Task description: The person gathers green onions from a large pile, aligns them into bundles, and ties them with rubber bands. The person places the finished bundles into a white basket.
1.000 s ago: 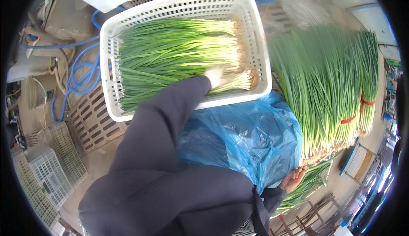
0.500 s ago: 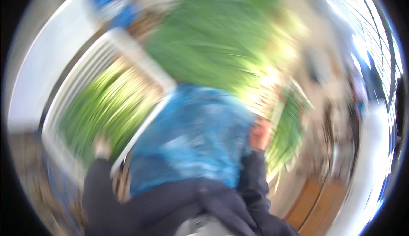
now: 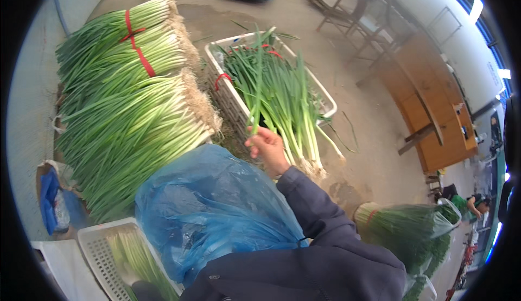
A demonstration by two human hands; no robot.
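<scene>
Well, the slatted crate (image 3: 225,100) could lose its loose green onions (image 3: 299,105): they poke past its near end, where the sleeve might snag them. A second ago the right hand (image 3: 269,149) was beside the blue plastic (image 3: 217,198); now, nearly closed, it pinches one green stalk (image 3: 258,78), which might tear. The left hand (image 3: 128,275) is blurred; I can't tell its grip.

Room right of basket (image 3: 221,96); bundles (image 3: 130,108) left

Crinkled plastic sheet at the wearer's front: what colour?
The plastic sheet is blue, clearest in the head view.
</scene>
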